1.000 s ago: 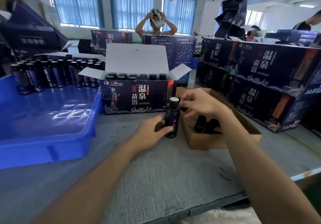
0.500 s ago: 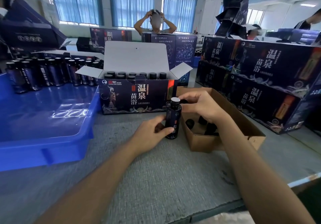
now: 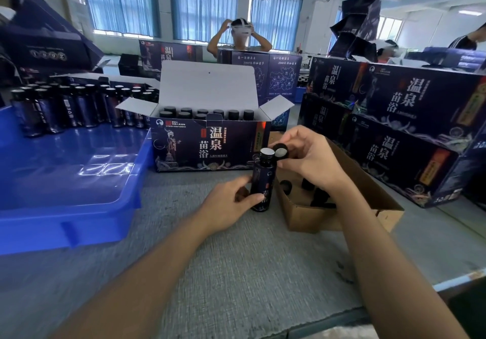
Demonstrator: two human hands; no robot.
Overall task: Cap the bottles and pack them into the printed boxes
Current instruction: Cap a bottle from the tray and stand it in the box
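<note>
left hand (image 3: 231, 204) grip wraps bottle (image 3: 263, 178) upright mid tabletop (image 3: 236, 273), before open printed box (image 3: 207, 146); right hand (image 3: 307, 160) grip pinches cap (image 3: 281, 152) tilted beside mouth: level it, centre, then twist down

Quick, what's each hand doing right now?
Left hand: grips the dark bottle.
Right hand: pinches a black cap, not yet on the bottle.
</note>
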